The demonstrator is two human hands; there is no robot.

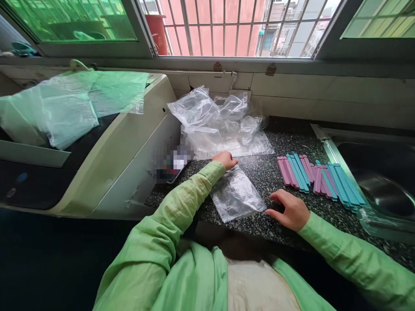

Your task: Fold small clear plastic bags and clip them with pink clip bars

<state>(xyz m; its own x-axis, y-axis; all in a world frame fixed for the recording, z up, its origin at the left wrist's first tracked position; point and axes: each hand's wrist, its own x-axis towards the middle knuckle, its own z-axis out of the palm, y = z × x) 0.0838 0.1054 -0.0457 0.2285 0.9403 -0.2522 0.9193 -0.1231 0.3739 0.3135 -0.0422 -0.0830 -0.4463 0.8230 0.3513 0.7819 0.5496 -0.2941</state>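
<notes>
A small clear plastic bag [236,195] lies flat on the dark speckled counter [269,172] in front of me. My left hand [225,160] rests on the bag's far corner, fingers curled. At the bag's near right corner my right hand [289,210] presses down with its fingertips. Both arms wear light green sleeves. Just right of the bag sits a row of pink and teal bag-sealing clips [319,179], untouched.
A heap of crumpled clear bags [218,121] is piled against the back wall. To the left stands a white appliance [129,142] draped with plastic sheets [69,108]. A steel sink [379,181] sits at the right. A barred window [233,26] runs above.
</notes>
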